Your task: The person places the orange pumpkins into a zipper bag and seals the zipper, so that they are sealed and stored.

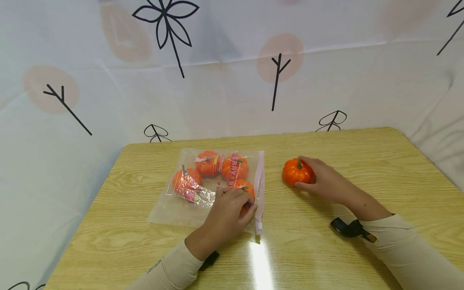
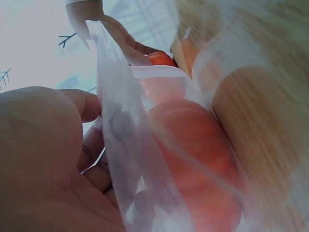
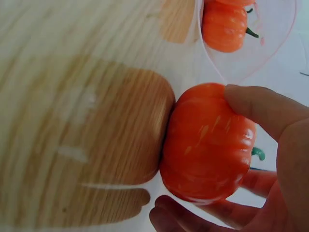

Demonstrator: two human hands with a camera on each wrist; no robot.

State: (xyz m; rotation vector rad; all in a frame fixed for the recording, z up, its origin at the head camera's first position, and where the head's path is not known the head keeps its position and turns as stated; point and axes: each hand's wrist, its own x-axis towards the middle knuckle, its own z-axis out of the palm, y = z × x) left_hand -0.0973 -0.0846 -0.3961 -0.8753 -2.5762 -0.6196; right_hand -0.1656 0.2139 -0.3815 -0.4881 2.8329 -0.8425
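On the right half of the table, my right hand (image 1: 324,179) grips a small orange toy pumpkin (image 1: 296,172) with a green stem. Its thumb lies on one side of the pumpkin and the fingers on the other, and the pumpkin (image 3: 210,142) sits at the tabletop in the right wrist view. My left hand (image 1: 230,213) pinches the upper film of a clear zip bag (image 1: 163,211) near its pink slider edge. That film (image 2: 116,96) stands raised in the left wrist view. Inside the bag lie several similar pumpkins (image 1: 186,180), one partly hidden by my left hand.
The bag's pink zip strip (image 1: 260,177) faces the loose pumpkin, with its slider (image 1: 259,226) at the near end. A light wood table (image 1: 290,249) carries everything. Behind it hangs a white cloth (image 1: 224,100) with plant drawings.
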